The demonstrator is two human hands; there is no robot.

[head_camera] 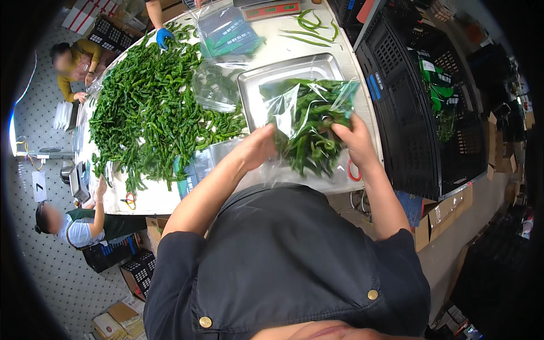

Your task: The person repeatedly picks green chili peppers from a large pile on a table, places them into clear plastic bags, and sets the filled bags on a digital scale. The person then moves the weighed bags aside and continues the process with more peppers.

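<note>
A clear plastic bag of green peppers (316,127) is held between my two hands, above a shallow metal tray (250,85). On the bag's left side is my left hand (260,146), its fingers blurred and partly hidden. My right hand (356,137) grips the right side, thumb on the front of the plastic. Left of the tray, a large heap of loose green peppers (148,102) spreads over the white table (157,202). Some flat clear bags (216,87) lie between heap and tray. Scissors with red handles (353,170) rest near my right wrist.
A digital scale (272,9) and several long green peppers (308,38) are at the back. Black plastic crates (399,110) stand along the right edge. A co-worker's blue-gloved hand (163,38) touches the heap; two people are at the left. Orange-handled scissors (129,200) lie near the front edge.
</note>
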